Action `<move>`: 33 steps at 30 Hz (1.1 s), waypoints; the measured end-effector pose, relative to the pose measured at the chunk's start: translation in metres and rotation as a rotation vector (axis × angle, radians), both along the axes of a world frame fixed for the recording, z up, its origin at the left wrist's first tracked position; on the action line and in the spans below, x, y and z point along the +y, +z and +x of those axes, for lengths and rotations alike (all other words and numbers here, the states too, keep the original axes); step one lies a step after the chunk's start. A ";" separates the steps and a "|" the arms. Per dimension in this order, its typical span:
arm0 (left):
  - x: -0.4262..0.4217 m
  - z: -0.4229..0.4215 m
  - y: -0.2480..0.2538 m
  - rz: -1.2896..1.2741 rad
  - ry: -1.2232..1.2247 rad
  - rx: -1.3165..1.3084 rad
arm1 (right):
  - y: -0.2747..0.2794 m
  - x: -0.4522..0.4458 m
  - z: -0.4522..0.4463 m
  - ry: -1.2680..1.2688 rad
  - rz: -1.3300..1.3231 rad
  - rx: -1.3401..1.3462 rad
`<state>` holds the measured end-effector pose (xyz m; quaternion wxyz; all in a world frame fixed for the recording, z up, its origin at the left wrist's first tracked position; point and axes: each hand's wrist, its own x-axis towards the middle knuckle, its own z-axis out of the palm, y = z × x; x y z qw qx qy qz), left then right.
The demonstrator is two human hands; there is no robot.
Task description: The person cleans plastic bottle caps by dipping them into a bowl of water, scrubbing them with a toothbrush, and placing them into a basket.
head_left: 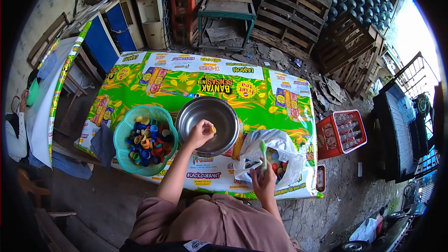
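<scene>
My left hand (199, 134) is closed on a yellow bottle cap (213, 129), pinched above the steel bowl (183, 112). No other caps show inside the bowl. My right hand (265, 184) grips a slim light green tool (263, 151) with a rounded upper end. Whether it is a brush or a spoon, I cannot tell. That hand is at the near side of a white plastic bag (291, 151), which holds bottle caps of several colours. Left of the bowl, a turquoise basket (122, 151) contains blue, red, black and yellow bottle caps (149, 141).
Under everything lies a green printed tablecloth (172, 84). A dark cloth (101, 147) hangs at the table's left edge. On the floor to the right stands a red bottle crate (340, 133). Wooden pallets (294, 11) and a small teal-framed table (227, 11) are beyond.
</scene>
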<state>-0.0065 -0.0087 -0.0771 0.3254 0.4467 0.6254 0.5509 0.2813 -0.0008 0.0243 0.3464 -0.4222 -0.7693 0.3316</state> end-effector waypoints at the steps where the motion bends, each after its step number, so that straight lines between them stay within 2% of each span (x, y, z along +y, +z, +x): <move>1: -0.001 0.001 0.001 0.092 0.017 -0.101 | 0.005 0.003 -0.009 0.067 -0.160 -0.032; 2: -0.003 0.004 0.005 0.095 0.022 -0.100 | 0.020 0.006 -0.022 0.130 -0.126 -0.010; 5: -0.012 0.012 0.022 0.096 0.073 -0.134 | 0.007 0.018 -0.048 0.280 -0.086 0.029; 7: -0.017 0.019 0.039 0.092 0.136 -0.052 | 0.008 0.018 -0.067 0.340 -0.125 0.044; 12: -0.020 0.026 0.046 0.150 0.203 -0.134 | -0.033 0.026 -0.094 0.501 -0.110 -0.028; 15: -0.022 0.027 0.045 0.126 0.230 -0.023 | -0.039 0.032 -0.101 0.422 -0.221 -0.066; 17: -0.024 0.028 0.042 0.136 0.243 -0.060 | -0.033 0.030 -0.103 0.400 -0.259 -0.029; 21: -0.022 0.024 0.036 0.189 0.256 -0.133 | -0.032 0.029 -0.102 0.518 -0.059 -0.024; 23: -0.022 0.026 0.034 0.224 0.270 -0.142 | -0.033 0.036 -0.104 0.401 -0.355 -0.032; 25: -0.022 0.027 0.041 0.194 0.288 -0.162 | -0.025 0.036 -0.104 0.388 -0.347 -0.049; 27: -0.024 0.028 0.043 0.157 0.306 -0.186 | -0.030 0.029 -0.099 0.483 -0.065 -0.084; 29: -0.022 0.027 0.042 0.249 0.309 -0.271 | -0.037 0.029 -0.098 0.455 -0.089 -0.042; 31: -0.023 0.027 0.042 0.255 0.311 -0.289 | -0.036 0.032 -0.097 0.381 -0.273 0.062; 33: -0.024 0.027 0.043 0.236 0.309 -0.284 | -0.036 0.026 -0.095 0.407 -0.215 0.071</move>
